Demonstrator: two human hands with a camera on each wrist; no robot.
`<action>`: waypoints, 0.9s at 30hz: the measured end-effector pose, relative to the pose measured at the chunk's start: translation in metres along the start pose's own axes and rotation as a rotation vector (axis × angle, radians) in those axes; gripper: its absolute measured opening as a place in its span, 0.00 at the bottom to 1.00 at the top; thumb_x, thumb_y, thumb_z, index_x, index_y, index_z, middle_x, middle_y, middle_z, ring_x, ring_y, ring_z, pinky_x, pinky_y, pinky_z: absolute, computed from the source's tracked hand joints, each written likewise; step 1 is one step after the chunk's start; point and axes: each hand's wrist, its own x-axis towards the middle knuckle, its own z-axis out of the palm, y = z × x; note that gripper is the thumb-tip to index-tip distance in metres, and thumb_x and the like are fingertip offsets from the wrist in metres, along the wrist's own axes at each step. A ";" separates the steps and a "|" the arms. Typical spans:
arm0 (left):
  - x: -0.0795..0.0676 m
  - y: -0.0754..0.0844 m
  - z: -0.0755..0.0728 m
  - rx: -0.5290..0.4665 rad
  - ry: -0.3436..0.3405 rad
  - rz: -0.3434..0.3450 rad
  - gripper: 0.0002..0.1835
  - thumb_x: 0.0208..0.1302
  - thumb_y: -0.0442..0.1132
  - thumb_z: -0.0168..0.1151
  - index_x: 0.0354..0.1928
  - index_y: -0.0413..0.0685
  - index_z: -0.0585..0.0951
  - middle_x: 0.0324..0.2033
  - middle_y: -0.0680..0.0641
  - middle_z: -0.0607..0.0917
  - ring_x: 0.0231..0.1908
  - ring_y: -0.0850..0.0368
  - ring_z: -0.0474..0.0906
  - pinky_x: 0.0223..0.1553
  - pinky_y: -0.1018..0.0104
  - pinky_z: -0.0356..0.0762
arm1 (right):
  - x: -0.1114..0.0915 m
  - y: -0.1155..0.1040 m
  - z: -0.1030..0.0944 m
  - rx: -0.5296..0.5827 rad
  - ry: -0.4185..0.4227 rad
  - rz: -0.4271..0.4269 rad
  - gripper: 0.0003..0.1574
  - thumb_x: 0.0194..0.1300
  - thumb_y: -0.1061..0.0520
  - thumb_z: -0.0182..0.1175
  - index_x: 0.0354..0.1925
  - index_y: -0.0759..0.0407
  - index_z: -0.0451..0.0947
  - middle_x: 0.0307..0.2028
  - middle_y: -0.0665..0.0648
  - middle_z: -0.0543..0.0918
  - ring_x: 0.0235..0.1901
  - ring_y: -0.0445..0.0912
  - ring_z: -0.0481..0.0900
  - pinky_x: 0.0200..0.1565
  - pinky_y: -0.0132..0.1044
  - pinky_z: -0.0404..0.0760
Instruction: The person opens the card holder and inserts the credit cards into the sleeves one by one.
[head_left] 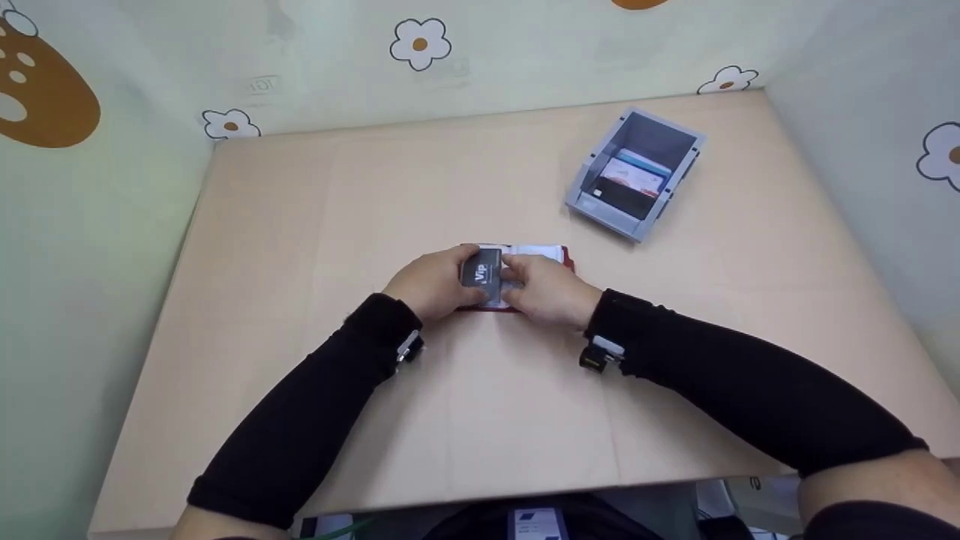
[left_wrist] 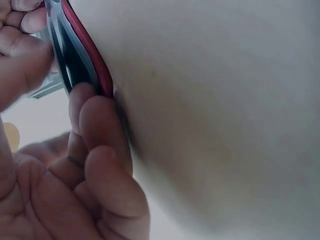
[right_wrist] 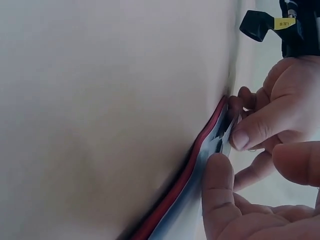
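A red-covered card holder lies spread on the table, with pale, clear sleeves inside. On its left page is a dark grey card marked "Vip". My left hand grips the holder's left side, thumb over the card. In the left wrist view, that hand's curled fingers hold the red edge, and the pages gape apart. My right hand pinches at the sleeve beside the card's right edge. The right wrist view has its thumb tip right at the page edge.
A grey plastic bin stands at the back right of the table, with several cards lying inside. Walls with flower drawings enclose the table at the back and sides.
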 end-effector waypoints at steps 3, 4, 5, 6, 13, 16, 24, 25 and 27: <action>0.001 0.000 0.000 0.008 -0.026 -0.004 0.49 0.61 0.57 0.75 0.81 0.55 0.65 0.70 0.41 0.79 0.67 0.46 0.77 0.71 0.49 0.71 | -0.002 0.001 -0.007 -0.020 0.031 -0.025 0.39 0.74 0.63 0.55 0.78 0.72 0.58 0.69 0.67 0.78 0.69 0.52 0.77 0.72 0.47 0.74; 0.001 0.001 0.000 0.012 -0.029 -0.006 0.50 0.60 0.57 0.76 0.81 0.55 0.65 0.70 0.41 0.79 0.67 0.46 0.77 0.71 0.50 0.71 | -0.002 0.001 -0.011 -0.033 0.053 -0.030 0.38 0.74 0.63 0.56 0.77 0.72 0.61 0.67 0.67 0.80 0.68 0.53 0.78 0.71 0.47 0.75; 0.001 0.001 0.000 0.017 -0.030 -0.006 0.50 0.59 0.56 0.76 0.81 0.55 0.65 0.70 0.41 0.79 0.67 0.46 0.77 0.71 0.50 0.71 | -0.002 0.001 -0.017 -0.051 0.081 -0.032 0.35 0.74 0.63 0.57 0.75 0.71 0.65 0.65 0.67 0.82 0.66 0.54 0.80 0.69 0.48 0.76; 0.001 0.001 0.000 0.019 -0.028 -0.008 0.51 0.58 0.55 0.77 0.81 0.55 0.65 0.70 0.41 0.79 0.66 0.47 0.77 0.71 0.50 0.71 | -0.003 0.001 -0.025 -0.074 0.115 -0.030 0.32 0.74 0.62 0.57 0.73 0.69 0.68 0.63 0.66 0.84 0.64 0.55 0.81 0.67 0.49 0.78; 0.003 0.003 0.003 0.052 -0.002 -0.006 0.50 0.58 0.56 0.77 0.81 0.55 0.66 0.67 0.43 0.81 0.62 0.48 0.78 0.70 0.51 0.72 | -0.005 0.007 -0.107 -0.202 0.304 0.121 0.22 0.76 0.56 0.57 0.63 0.64 0.79 0.54 0.64 0.84 0.52 0.55 0.80 0.57 0.48 0.81; 0.003 0.005 0.004 0.050 0.007 -0.008 0.49 0.59 0.57 0.76 0.80 0.54 0.66 0.64 0.43 0.83 0.58 0.48 0.79 0.67 0.51 0.74 | -0.003 0.012 -0.139 -0.347 0.329 0.184 0.26 0.75 0.55 0.56 0.65 0.66 0.77 0.58 0.67 0.82 0.54 0.58 0.79 0.60 0.53 0.79; 0.001 0.009 0.004 0.067 -0.001 -0.024 0.48 0.61 0.57 0.74 0.80 0.54 0.65 0.57 0.43 0.85 0.52 0.47 0.80 0.62 0.50 0.77 | 0.008 0.030 -0.169 -0.664 0.261 0.251 0.31 0.71 0.50 0.60 0.61 0.72 0.77 0.57 0.73 0.83 0.53 0.64 0.80 0.62 0.61 0.76; 0.000 0.011 0.004 0.071 -0.001 -0.021 0.47 0.60 0.57 0.74 0.79 0.53 0.66 0.56 0.44 0.85 0.51 0.47 0.80 0.61 0.51 0.77 | 0.009 0.032 -0.168 -0.685 0.256 0.255 0.29 0.70 0.49 0.60 0.58 0.72 0.78 0.54 0.73 0.84 0.51 0.64 0.81 0.60 0.61 0.76; -0.001 0.014 0.004 0.090 0.012 -0.012 0.46 0.60 0.57 0.74 0.77 0.51 0.70 0.54 0.44 0.84 0.50 0.47 0.79 0.60 0.52 0.78 | 0.011 0.035 -0.166 -0.732 0.252 0.255 0.26 0.69 0.50 0.60 0.51 0.72 0.79 0.50 0.73 0.85 0.48 0.64 0.81 0.60 0.62 0.75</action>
